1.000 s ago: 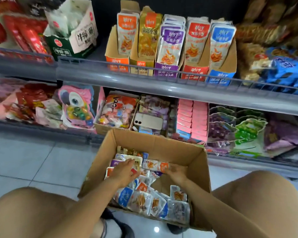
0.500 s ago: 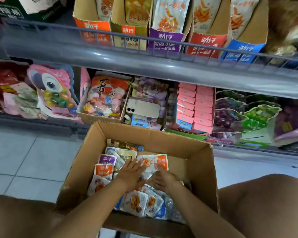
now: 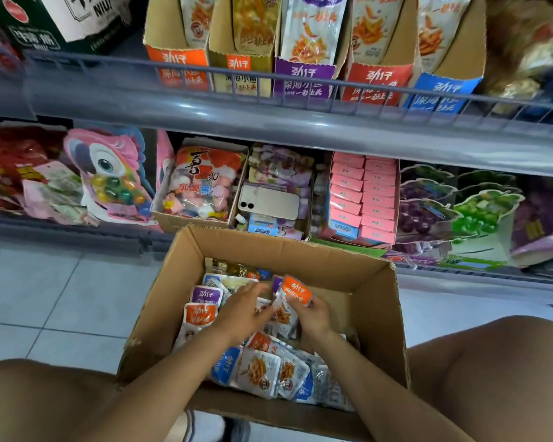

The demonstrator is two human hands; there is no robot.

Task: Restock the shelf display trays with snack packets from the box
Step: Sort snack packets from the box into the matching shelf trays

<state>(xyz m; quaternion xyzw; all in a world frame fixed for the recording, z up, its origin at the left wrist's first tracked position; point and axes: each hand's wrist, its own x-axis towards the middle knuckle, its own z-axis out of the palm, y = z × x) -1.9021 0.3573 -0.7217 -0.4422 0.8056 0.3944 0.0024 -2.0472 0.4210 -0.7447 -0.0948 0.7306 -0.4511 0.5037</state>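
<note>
Head camera, looking down: I crouch on a pale tiled floor (image 3: 45, 298) before the store shelves, an open brown cardboard box (image 3: 377, 320) between my bare knees. My right hand (image 3: 310, 317) is closed on a small orange-topped snack packet (image 3: 289, 303), pinched by its lower edge and raised upright above the pile. My left hand (image 3: 246, 311) lies palm-down, fingers loosely spread, on the loose packets beside it, its fingertips touching the raised packet; it grips nothing I can make out. Around my hands the box holds a jumble of flat packets: a purple-topped packet (image 3: 206, 295) and another orange-topped one (image 3: 201, 315) at the left, blue-topped packets (image 3: 225, 365) nearest me.

Just beyond the box's far wall, on the lower shelf, a white smartphone (image 3: 268, 204) rests face-down on a tray of pale purple sachets (image 3: 281, 167), beside a carton of red-and-white candy bags (image 3: 201, 183) and a tray of pink flat boxes (image 3: 364, 196). A pink parrot-shaped candy pack (image 3: 109, 173) leans at the left; grape-shaped packs (image 3: 428, 202) crowd the right.

On the upper shelf, behind a grey wire rail (image 3: 300, 81), stand five cardboard display trays: orange (image 3: 178, 63), olive (image 3: 240, 67), purple (image 3: 304, 76), red (image 3: 377, 82) and blue (image 3: 444, 90), each with tall packets upright inside.
</note>
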